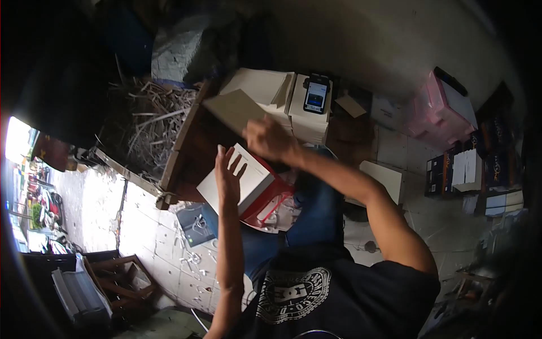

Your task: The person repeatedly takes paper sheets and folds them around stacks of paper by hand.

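We judge the step to be box assembly: our left hand point(228, 175) lies flat, fingers spread, on a white box with red lining point(248, 186) held above the lap. Our right hand point(270, 138) is closed on a cream card sheet point(234, 110) over the wooden desk point(195, 147). The next move likely calls for lining that sheet up with the box. A phone point(316, 94) rests on stacked white boxes point(282, 99). Paper strips point(149, 118) heap at the desk's left; the tiled floor point(147, 231) carries scraps and cartons.
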Available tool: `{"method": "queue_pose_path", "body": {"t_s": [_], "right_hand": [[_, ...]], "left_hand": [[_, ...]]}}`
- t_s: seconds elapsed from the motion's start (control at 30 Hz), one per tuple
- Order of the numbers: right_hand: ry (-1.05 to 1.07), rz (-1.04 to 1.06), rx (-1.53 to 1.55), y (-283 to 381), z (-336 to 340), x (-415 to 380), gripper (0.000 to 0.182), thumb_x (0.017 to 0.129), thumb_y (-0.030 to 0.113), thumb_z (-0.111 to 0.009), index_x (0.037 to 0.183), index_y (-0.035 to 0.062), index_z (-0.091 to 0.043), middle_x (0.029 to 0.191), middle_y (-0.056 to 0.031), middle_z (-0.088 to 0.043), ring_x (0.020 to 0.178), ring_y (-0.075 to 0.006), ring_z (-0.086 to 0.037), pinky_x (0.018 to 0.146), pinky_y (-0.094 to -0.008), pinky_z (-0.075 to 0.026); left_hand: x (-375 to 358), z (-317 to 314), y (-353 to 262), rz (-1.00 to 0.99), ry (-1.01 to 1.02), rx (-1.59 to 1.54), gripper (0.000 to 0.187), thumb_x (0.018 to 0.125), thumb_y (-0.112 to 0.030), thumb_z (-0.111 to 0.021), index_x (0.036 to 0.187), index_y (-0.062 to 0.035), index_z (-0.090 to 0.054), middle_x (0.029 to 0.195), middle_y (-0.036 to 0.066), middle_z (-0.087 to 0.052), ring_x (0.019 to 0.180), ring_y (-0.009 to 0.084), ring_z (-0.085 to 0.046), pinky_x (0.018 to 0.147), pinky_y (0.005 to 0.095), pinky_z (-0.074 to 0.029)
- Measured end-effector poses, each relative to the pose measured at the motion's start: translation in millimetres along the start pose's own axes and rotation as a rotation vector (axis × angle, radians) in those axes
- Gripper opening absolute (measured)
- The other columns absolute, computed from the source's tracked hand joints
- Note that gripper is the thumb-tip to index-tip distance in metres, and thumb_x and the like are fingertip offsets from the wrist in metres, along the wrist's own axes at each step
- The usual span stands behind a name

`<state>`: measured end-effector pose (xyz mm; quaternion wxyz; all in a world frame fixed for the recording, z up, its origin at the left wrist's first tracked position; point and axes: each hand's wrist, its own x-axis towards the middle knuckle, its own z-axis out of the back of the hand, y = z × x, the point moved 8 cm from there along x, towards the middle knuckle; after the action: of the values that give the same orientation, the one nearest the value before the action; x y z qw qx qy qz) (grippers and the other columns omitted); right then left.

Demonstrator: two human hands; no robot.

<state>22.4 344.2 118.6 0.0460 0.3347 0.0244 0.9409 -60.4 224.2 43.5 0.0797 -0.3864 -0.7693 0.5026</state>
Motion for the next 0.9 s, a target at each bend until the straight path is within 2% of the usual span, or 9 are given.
{"method": "queue_pose_path", "body": {"t_s": [0.13,0.17,0.23,0.27,0.37,0.47,0.5,0.63,0.9], "right_hand": [[0.303,-0.037,0.463,107,66,-61,0.035,0.081,0.029,-0.073,0.106,0.0055,-0.067,0.108,-0.0105,-0.062,0.105,-0.0245,-0.058,0.088,-0.0388,-0.046],[0.176,-0.150,0.456,92,93,-63,0.044,0.083,0.037,-0.071,0.114,0.0058,-0.065,0.115,-0.0122,-0.061,0.110,-0.0265,-0.056,0.093,-0.0418,-0.043],[-0.006,-0.445,0.368,58,129,-80,0.058,0.085,0.041,-0.071,0.129,0.0056,-0.059,0.134,-0.0161,-0.053,0.120,-0.0333,-0.051,0.104,-0.0466,-0.037],[-0.126,-0.595,0.423,46,136,-88,0.048,0.086,0.026,-0.072,0.127,0.0043,-0.059,0.128,-0.0150,-0.058,0.116,-0.0338,-0.055,0.101,-0.0443,-0.041],[0.050,-0.742,0.927,51,87,-139,0.029,0.092,0.007,-0.063,0.120,0.0002,-0.061,0.106,-0.0129,-0.067,0.094,-0.0217,-0.066,0.084,-0.0315,-0.052],[0.054,-1.017,1.040,71,59,-165,0.016,0.097,0.004,-0.058,0.111,-0.0026,-0.060,0.095,-0.0039,-0.067,0.087,-0.0044,-0.059,0.077,-0.0204,-0.047],[0.020,-1.064,1.107,77,51,-167,0.015,0.097,0.003,-0.056,0.110,-0.0022,-0.060,0.095,-0.0030,-0.066,0.086,-0.0037,-0.058,0.076,-0.0200,-0.047],[-0.023,-1.070,1.116,86,51,-149,0.013,0.095,0.000,-0.054,0.106,-0.0019,-0.060,0.086,-0.0042,-0.065,0.080,-0.0038,-0.057,0.069,-0.0211,-0.046],[-0.230,-1.141,1.232,78,51,-174,0.009,0.092,0.002,-0.063,0.100,-0.0008,-0.065,0.078,0.0017,-0.062,0.066,-0.0010,-0.053,0.057,-0.0182,-0.041]], "left_hand": [[-34,3,-7,-0.107,0.091,0.716,0.034,0.098,-0.029,-0.057,0.106,0.0032,-0.065,0.089,0.011,-0.070,0.080,0.0153,-0.062,0.069,0.0315,-0.049],[-54,-5,-13,-0.223,0.129,0.871,0.027,0.098,-0.020,-0.055,0.104,0.0052,-0.063,0.081,0.015,-0.069,0.077,0.0115,-0.059,0.069,0.0324,-0.048],[-96,-21,-15,-0.131,0.406,1.070,0.024,0.097,-0.015,-0.056,0.105,0.0068,-0.062,0.083,0.022,-0.068,0.077,0.0267,-0.066,0.072,0.0363,-0.050],[-113,-24,-9,-0.010,0.550,1.131,0.023,0.096,-0.015,-0.057,0.104,0.0063,-0.062,0.082,0.023,-0.067,0.078,0.0342,-0.068,0.072,0.0373,-0.050],[-126,-17,7,0.075,0.738,1.195,0.023,0.093,-0.016,-0.063,0.107,0.0025,-0.063,0.090,0.022,-0.068,0.084,0.0424,-0.064,0.073,0.0404,-0.051],[-117,-23,-18,-0.458,0.282,1.248,0.028,0.088,-0.014,-0.069,0.112,-0.0025,-0.063,0.096,0.019,-0.067,0.086,0.0374,-0.065,0.073,0.0421,-0.050],[-116,-30,-22,-0.513,0.231,1.289,0.041,0.078,-0.005,-0.075,0.117,-0.0038,-0.062,0.104,0.013,-0.068,0.092,0.0306,-0.067,0.079,0.0399,-0.051],[-134,-57,-8,-0.852,0.297,1.185,0.039,0.076,-0.004,-0.075,0.114,-0.0048,-0.066,0.094,0.010,-0.066,0.077,0.0250,-0.063,0.069,0.0352,-0.047],[-136,-64,2,-0.796,0.388,0.974,0.034,0.072,-0.005,-0.078,0.105,-0.0068,-0.071,0.097,0.011,-0.064,0.081,0.0244,-0.063,0.069,0.0331,-0.048]]}}
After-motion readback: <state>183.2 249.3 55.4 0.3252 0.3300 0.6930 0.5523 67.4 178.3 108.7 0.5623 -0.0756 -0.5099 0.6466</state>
